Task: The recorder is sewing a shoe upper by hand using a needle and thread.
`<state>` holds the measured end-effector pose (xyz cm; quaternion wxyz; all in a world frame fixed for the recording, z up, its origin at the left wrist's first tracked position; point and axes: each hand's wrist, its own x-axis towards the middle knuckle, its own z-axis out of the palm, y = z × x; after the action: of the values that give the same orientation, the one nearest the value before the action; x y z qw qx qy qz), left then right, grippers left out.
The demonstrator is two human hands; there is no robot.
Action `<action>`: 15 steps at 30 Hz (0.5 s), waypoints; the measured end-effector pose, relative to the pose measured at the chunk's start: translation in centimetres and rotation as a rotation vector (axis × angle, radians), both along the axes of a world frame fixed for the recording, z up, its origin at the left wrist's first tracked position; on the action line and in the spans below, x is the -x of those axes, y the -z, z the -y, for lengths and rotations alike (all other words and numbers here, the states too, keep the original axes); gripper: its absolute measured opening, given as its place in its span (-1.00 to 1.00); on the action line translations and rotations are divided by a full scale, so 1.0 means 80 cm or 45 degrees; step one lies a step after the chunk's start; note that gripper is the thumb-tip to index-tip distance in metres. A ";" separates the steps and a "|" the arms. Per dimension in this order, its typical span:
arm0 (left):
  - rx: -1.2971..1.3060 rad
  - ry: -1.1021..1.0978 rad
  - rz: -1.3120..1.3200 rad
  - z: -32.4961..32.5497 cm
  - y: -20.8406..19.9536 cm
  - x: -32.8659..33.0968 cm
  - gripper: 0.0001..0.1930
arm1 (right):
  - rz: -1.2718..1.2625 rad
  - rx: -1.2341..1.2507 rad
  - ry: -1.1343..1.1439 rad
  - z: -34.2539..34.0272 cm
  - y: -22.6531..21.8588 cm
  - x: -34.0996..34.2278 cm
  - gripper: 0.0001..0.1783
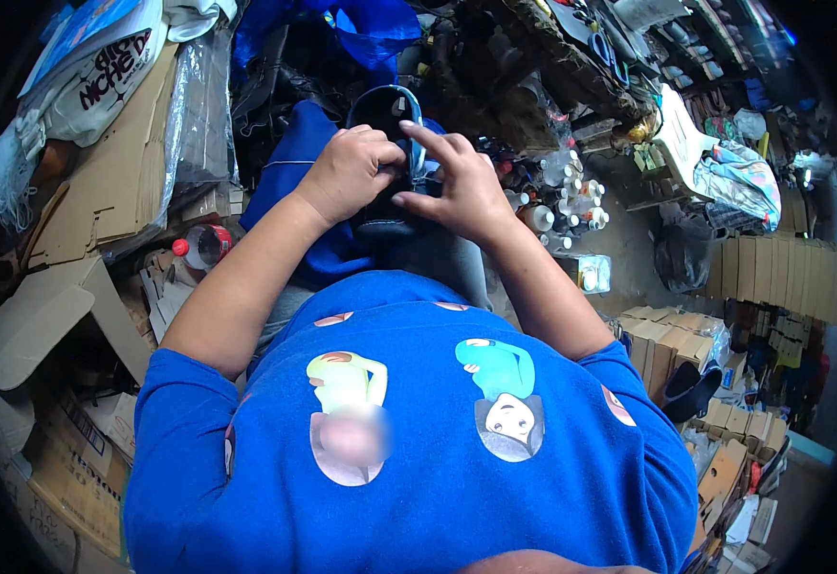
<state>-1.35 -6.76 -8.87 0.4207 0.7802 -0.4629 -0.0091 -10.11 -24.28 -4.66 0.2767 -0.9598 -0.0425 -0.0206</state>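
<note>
A dark shoe (383, 228) with a pale, bluish edge lies over my lap, its far end pointing away from me. My left hand (357, 165) is closed at the shoe's left side, fingers curled in and thumb near the middle. On the other side, my right hand (455, 182) has its fingers stretched, index and thumb well apart beside the edge. Between the hands, the middle of the shoe is partly hidden by fingers. Blue cloth (289, 182) covers my lap beneath it.
Flattened cardboard (117, 182) and an open cardboard box (36, 330) stand at left, near a red-capped plastic bottle (208, 246). Several small bottles (567, 206) stand on the right, before stacked brown boxes (662, 344). A blue plastic bag (366, 33) lies ahead.
</note>
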 end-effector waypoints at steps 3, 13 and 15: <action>-0.037 -0.025 0.210 -0.007 -0.009 0.001 -0.91 | -0.071 -0.001 0.034 0.007 0.006 -0.009 -0.29; 0.068 -0.884 -0.071 -0.221 -0.028 -0.078 -0.88 | -0.311 -0.879 0.153 0.049 0.027 0.001 -0.36; -0.249 -1.237 0.252 -0.282 -0.066 -0.090 -0.88 | -0.271 -0.748 0.123 0.050 0.032 -0.002 -0.36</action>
<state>5.85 15.79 -3.58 0.2555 0.9383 -0.0808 0.2184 -9.96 -28.24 -7.22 0.5437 -0.8365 0.0402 0.0555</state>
